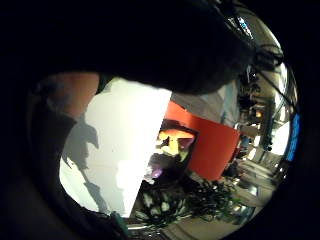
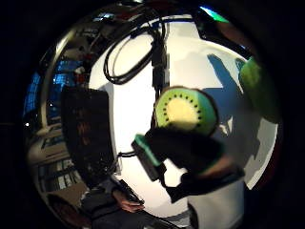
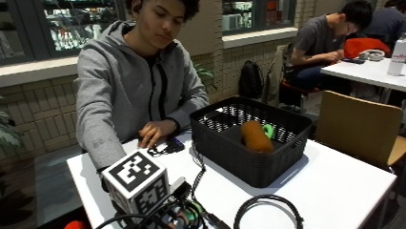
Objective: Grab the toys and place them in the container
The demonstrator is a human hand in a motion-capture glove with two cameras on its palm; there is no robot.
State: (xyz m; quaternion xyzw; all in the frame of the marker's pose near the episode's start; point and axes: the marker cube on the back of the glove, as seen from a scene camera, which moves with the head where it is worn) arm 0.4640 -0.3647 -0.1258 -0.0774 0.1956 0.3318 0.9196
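A black slotted basket (image 3: 254, 162) stands on the white table (image 3: 342, 186), right of the middle. Inside it lie a brown bread-like toy (image 3: 256, 136) and a green ring-shaped toy (image 3: 269, 130). My gloved right hand (image 3: 181, 212) is low over the table's near left corner, mostly hidden. In the thumb side palm view a green kiwi-half toy (image 2: 186, 110) fills the middle, with my black fingers (image 2: 190, 149) curled against its edge. A second green toy (image 2: 259, 88) shows beside it. The basket (image 1: 172, 150) with orange and purple toys also appears in the little finger side view.
The person's bare left hand (image 3: 155, 132) rests on the table's far left beside a small dark object (image 3: 172, 143). A black cable loop (image 3: 266, 210) lies near the front edge. A wooden chair (image 3: 361, 129) stands right of the table.
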